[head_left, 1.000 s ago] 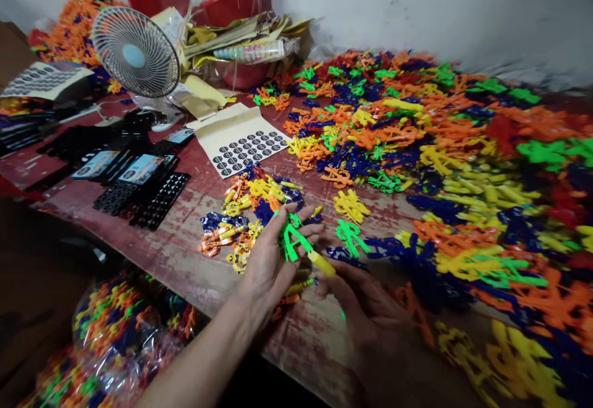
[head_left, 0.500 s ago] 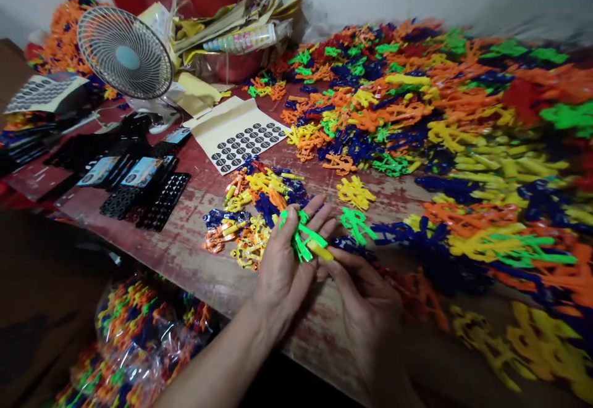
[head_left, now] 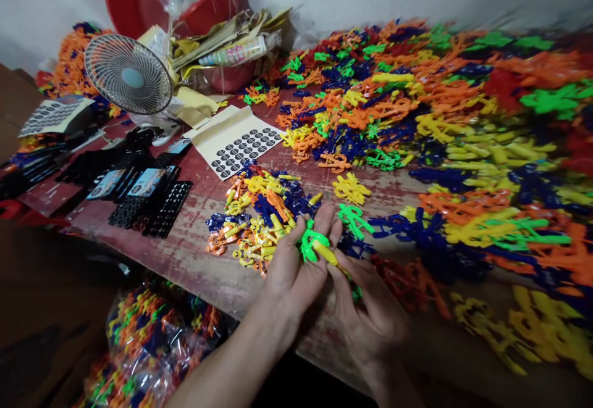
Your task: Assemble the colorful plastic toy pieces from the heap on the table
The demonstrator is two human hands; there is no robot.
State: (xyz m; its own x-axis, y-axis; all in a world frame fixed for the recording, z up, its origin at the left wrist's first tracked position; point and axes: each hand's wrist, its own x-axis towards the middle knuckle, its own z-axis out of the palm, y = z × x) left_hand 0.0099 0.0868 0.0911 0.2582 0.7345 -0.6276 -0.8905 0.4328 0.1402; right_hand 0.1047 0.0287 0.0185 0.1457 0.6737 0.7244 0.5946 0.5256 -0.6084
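Cradling a green plastic piece (head_left: 311, 244), the left hand (head_left: 296, 266) lies half-open while the right hand (head_left: 370, 315) pinches a yellow tube (head_left: 324, 252).

My one head camera looked forward and down, close over the table (head_left: 194, 260), wall at far side.

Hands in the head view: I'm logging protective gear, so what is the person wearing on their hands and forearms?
Nothing shows: the left hand and right hand are bare, without gloves, rings or watch. The left forearm is uncovered, with no sleeve in view; only the right wrist shows.
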